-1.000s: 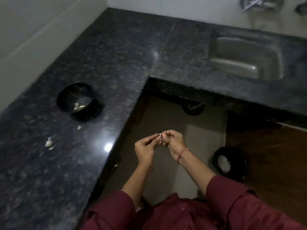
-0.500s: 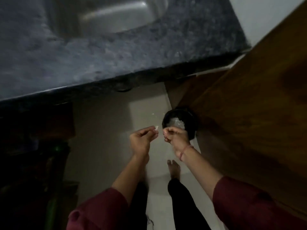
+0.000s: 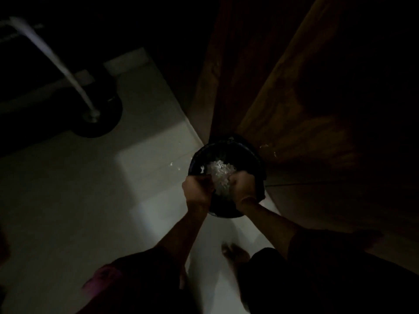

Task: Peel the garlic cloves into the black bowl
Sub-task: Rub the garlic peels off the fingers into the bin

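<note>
Over bin [image 3: 240,150], we hold left hand [image 3: 197,185], right hand [image 3: 243,184] above skins [image 3: 221,172], fingers curled; grip contents unclear. Step: likely shedding skin. Next: fetch clove; bowl unseen.

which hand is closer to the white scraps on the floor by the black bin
Left. The left hand is at the bin's left rim, on the side where the scraps lie; the right hand is at the bin's right side, farther from them.

A black bin [image 3: 246,152] holds white peels [image 3: 221,173]; pale grey floor [image 3: 68,200] at nine o'clock, brown wood-grain door [image 3: 283,98] at two.
</note>
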